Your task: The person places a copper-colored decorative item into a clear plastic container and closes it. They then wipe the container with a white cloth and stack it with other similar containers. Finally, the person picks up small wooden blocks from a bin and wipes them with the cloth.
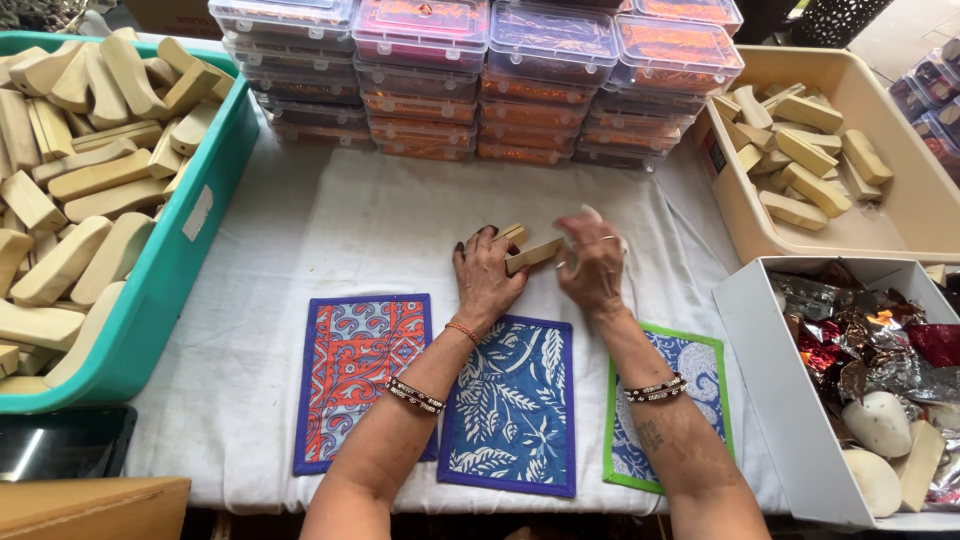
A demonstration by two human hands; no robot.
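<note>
Stacks of clear plastic lidded boxes (480,75) with orange contents line the far edge of the surface, four columns side by side. At the left edge sits a teal plastic tub (190,250) heaped with pale wooden blocks. At the far right corner a beige plastic tray (900,215) holds more of the same blocks, and nearer, a white cardboard box (770,380) holds crumpled foil wrappers and pale rounded pieces.

The left hand (487,275) lies palm down, fingers curled over a small pale wooden block (532,255), gripping one end. The right hand (592,265) is blurred, fingers loosely spread beside the block's other end; whether it touches the block cannot be told.

The surface is covered with a white cloth (380,220). Along its near edge lie three quilted mats: an orange and blue patterned mat (350,370), a dark blue leaf-print mat (520,420) and a green-bordered blue mat (700,370).
</note>
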